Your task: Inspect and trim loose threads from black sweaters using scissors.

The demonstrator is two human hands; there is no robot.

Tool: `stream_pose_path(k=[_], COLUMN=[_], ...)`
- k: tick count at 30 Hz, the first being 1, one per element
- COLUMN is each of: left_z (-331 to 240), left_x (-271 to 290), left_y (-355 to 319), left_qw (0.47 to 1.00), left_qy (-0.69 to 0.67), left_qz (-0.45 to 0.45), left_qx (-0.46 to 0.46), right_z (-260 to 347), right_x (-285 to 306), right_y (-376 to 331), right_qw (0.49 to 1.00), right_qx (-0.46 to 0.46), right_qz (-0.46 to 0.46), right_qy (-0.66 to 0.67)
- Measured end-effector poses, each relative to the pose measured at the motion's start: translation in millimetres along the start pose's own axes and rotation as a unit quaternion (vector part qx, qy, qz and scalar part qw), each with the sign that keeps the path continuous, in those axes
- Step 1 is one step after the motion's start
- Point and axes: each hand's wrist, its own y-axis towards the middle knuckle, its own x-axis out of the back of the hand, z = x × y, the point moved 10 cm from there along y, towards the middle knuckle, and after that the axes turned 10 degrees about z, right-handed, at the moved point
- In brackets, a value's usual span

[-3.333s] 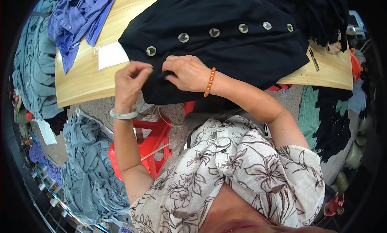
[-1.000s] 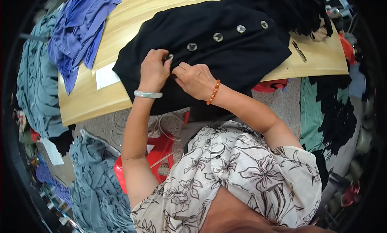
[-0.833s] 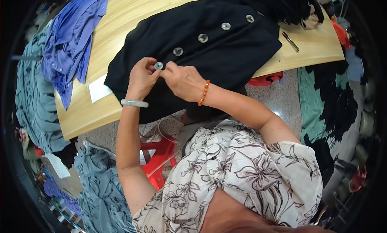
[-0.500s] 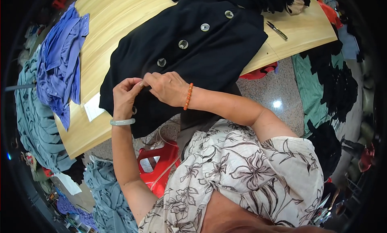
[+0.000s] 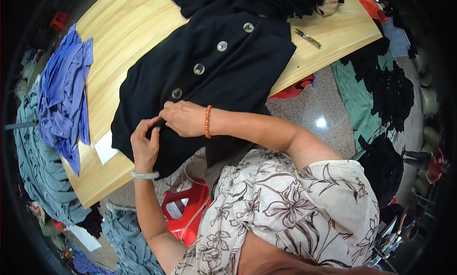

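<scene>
"Where is the black cardigan (image 5: 212,84)?"

"On the bench (image 5: 143,18), its near side hanging over the edge."

"Which way does it point?"

"Slantwise. Its long axis runs from near left to far right, and the row of round buttons (image 5: 199,69) follows that slant. Its far end lies by a heap of black cloth (image 5: 276,1)."

"And the hands?"

"Both are at the near left end, fingertips close together. The right hand (image 5: 185,119) has its fingers bunched; the left hand (image 5: 145,146) has thumb and forefinger a narrow gap apart."

"Pinching anything?"

"I can't tell, the tips are too small."

"What's around?"

"A sheet of white paper (image 5: 105,147) just left, a small dark tool (image 5: 308,38) to the right."
</scene>
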Motion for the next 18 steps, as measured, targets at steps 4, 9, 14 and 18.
stream_pose_path(k=[4, 9, 14, 18], left_z=[-2, 5, 27, 33], left_x=[2, -1, 3, 21], left_y=[-2, -7, -15, -18], left_qw=[0.999, 0.999, 0.999, 0.991], left_qy=[0.001, -0.034, 0.02, 0.06], left_qz=[-0.024, -0.015, -0.017, -0.119], left_qx=[-0.036, -0.014, 0.019, 0.032], right_z=[0, 1, 7, -10], right_x=[3, 8, -3, 25], right_y=[0, -9, -7, -34], right_qw=[0.999, 0.997, 0.998, 0.984], right_qx=[0.018, 0.012, 0.026, -0.078], right_qz=[-0.022, -0.047, -0.018, 0.043], right_qy=[0.019, 0.06, 0.051, -0.155])
